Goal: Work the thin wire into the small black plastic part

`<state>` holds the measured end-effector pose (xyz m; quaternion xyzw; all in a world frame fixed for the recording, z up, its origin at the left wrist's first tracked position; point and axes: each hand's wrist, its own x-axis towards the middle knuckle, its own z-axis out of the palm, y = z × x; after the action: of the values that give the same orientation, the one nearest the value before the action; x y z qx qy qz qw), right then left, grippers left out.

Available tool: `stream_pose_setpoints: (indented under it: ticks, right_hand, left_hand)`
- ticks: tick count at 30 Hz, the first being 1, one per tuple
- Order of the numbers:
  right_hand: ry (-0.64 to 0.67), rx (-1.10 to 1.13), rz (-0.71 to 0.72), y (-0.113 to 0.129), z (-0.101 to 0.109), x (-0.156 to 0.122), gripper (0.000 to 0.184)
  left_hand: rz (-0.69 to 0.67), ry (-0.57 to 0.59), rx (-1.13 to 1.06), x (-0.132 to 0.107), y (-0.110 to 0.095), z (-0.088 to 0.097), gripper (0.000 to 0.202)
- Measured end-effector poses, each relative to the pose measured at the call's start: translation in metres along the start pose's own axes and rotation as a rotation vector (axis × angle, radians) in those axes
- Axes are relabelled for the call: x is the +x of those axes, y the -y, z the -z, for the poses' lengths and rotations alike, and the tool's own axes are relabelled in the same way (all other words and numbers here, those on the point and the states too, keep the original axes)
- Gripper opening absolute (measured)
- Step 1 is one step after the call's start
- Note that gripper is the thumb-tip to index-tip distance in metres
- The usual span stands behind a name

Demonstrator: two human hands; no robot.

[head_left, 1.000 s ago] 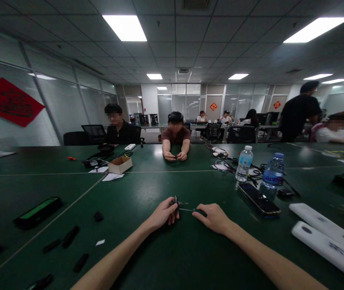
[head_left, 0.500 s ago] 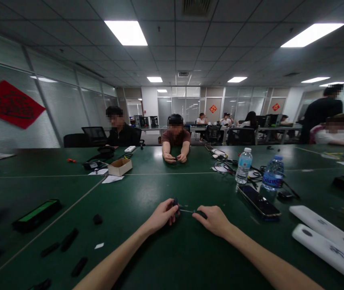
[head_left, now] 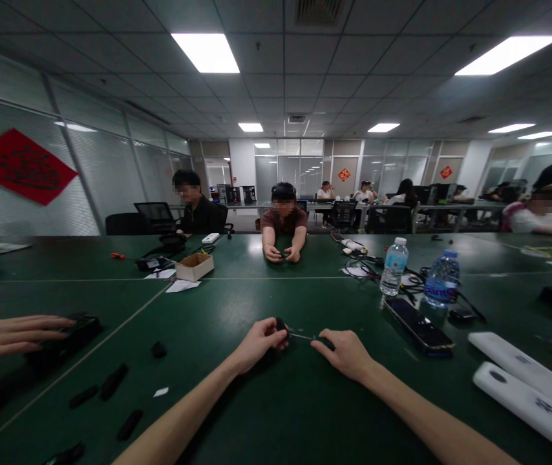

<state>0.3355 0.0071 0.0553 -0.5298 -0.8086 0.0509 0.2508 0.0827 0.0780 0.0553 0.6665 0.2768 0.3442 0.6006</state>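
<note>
My left hand [head_left: 261, 345] is closed round a small black part [head_left: 282, 325], whose exact kind I cannot make out. Across from it, my right hand [head_left: 346, 352] grips a thin screwdriver [head_left: 301, 336] with its fingers mostly covering the handle. The bare metal shaft points left, toward the black part. Whether the tip touches the part is too small to tell. Both hands are held low over the dark green table [head_left: 237, 420].
Several small black pieces [head_left: 114, 382] and a white scrap [head_left: 160, 392] lie at left. Another person's hand [head_left: 24, 336] rests over a black case [head_left: 84, 329]. At right are a phone [head_left: 416, 323], water bottles [head_left: 441, 278], cables and white bars [head_left: 528, 403]. A person [head_left: 283, 226] sits opposite.
Another person's hand has come in from the left onto the black case. The black part in my left hand has turned slightly; my right hand has barely moved.
</note>
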Motion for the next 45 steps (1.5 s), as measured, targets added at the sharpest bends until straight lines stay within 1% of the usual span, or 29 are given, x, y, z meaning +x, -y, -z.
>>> stream_pose_setpoints:
  ticks: [7,13,27,33,38,45]
  right_hand:
    - [0.01,0.031,0.004,0.001,0.002,0.001,0.038]
    - [0.036,0.042,0.03,0.001,0.004,0.001,0.038]
    - [0.1,0.115,0.066,0.003,0.007,0.0,0.032]
    - [0.097,0.123,0.084,0.003,0.007,0.0,0.031]
    - [0.09,0.083,0.075,0.002,0.005,0.0,0.031]
    - [0.081,0.079,0.058,0.002,0.004,0.001,0.031]
  left_hand:
    - [-0.006,0.012,-0.039,0.004,0.01,0.003,0.033]
    - [0.026,0.006,-0.031,0.005,0.015,0.003,0.037]
    - [0.032,0.002,0.007,0.003,0.01,0.001,0.043]
    - [0.047,0.024,0.022,0.002,0.006,0.001,0.041]
    - [0.064,0.025,0.007,0.0,0.004,-0.001,0.043]
    - [0.073,0.038,0.04,0.002,0.005,0.0,0.042]
